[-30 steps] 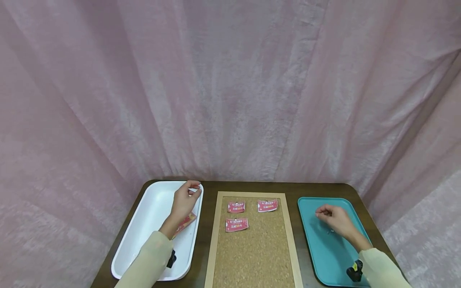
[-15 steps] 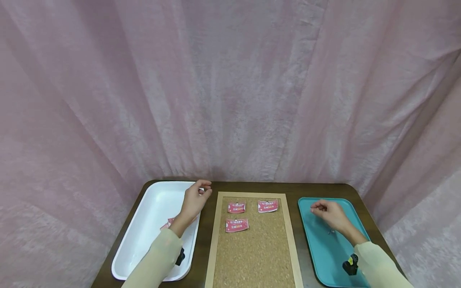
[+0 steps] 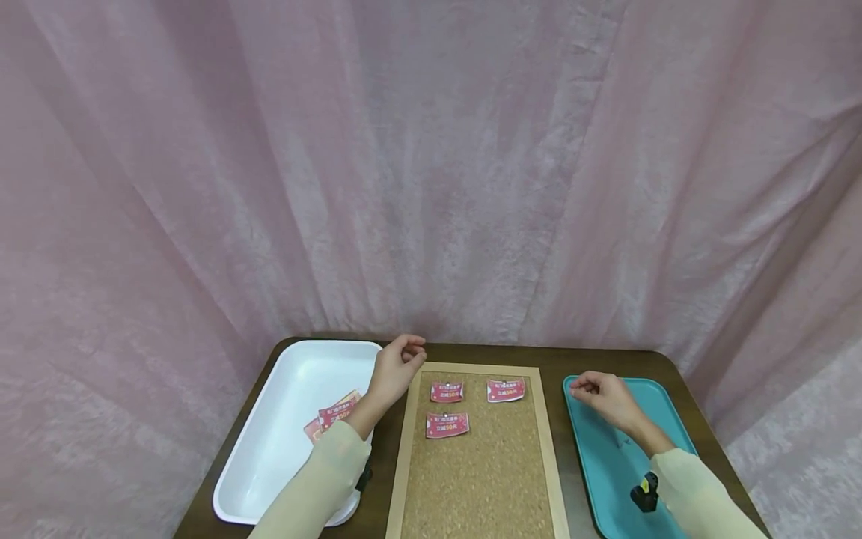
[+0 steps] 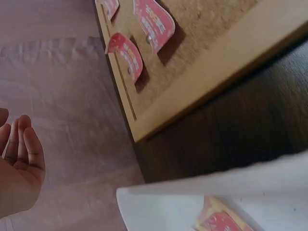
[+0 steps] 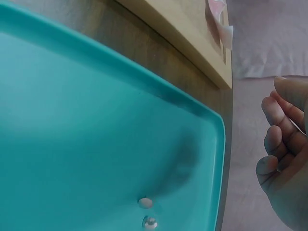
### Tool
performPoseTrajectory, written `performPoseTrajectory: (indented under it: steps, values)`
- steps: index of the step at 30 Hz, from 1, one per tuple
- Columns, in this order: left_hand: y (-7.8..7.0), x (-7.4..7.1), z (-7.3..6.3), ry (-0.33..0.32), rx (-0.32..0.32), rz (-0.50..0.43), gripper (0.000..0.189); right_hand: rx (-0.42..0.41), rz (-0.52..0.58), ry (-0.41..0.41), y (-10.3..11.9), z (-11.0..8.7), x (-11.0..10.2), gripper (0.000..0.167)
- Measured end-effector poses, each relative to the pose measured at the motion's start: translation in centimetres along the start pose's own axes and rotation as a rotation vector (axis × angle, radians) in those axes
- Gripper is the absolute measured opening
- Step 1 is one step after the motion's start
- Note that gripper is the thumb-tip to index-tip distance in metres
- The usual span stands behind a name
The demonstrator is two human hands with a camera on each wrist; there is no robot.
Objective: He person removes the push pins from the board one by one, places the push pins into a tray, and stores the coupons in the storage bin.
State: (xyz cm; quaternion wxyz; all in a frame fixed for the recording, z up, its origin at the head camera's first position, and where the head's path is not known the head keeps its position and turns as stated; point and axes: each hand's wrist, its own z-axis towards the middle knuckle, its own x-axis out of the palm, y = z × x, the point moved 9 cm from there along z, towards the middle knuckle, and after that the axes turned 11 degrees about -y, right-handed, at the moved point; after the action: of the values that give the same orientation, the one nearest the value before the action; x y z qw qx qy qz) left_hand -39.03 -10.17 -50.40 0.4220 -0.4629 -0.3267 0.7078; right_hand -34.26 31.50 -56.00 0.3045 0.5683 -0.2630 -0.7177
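Observation:
My left hand (image 3: 393, 372) hovers over the gap between the white tray (image 3: 245, 457) and the cork board (image 3: 485, 479). Its fingers are loosely bent, and nothing shows between them. My right hand (image 3: 608, 400) is above the left side of the teal tray (image 3: 599, 494). Thumb and forefinger tips sit close together there, with no object visible in them. Three pink coupons hang by pins on the board: one at upper left (image 3: 447, 392), one at upper right (image 3: 506, 390) and a lower one (image 3: 447, 425). Loose coupons (image 3: 337, 413) overlap in the white tray, partly behind my left forearm.
Two small pins, one pale (image 5: 145, 202) and one silvery (image 5: 150, 222), lie in the teal tray. A light wooden frame (image 3: 554, 486) edges the board. All three stand on a dark brown table (image 3: 572, 359), with a pink curtain (image 3: 431, 187) behind.
My left hand has moved right, from above the white tray toward the board, uncovering more of the loose coupons. My right hand has shifted left over the teal tray.

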Motion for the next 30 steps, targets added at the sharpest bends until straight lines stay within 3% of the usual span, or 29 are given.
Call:
performPoseTrajectory:
  steps: [8,13,22,30]
  values:
    - [-0.2,1.8,-0.1,0.02,0.009,0.015,0.017,0.008,0.014,-0.049,0.2,0.9,-0.1,0.013]
    - [-0.2,2.7,-0.6,0.038,0.008,0.014,0.018,-0.012,0.004,-0.013,-0.1,0.9,0.6,0.015]
    - [-0.6,4.6,-1.2,0.078,-0.003,-0.013,0.019,-0.033,-0.006,-0.023,0.6,1.4,1.5,0.009]
    - [0.3,6.7,-2.5,0.135,-0.038,-0.042,0.02,-0.026,0.006,-0.046,1.1,1.9,2.1,0.008]
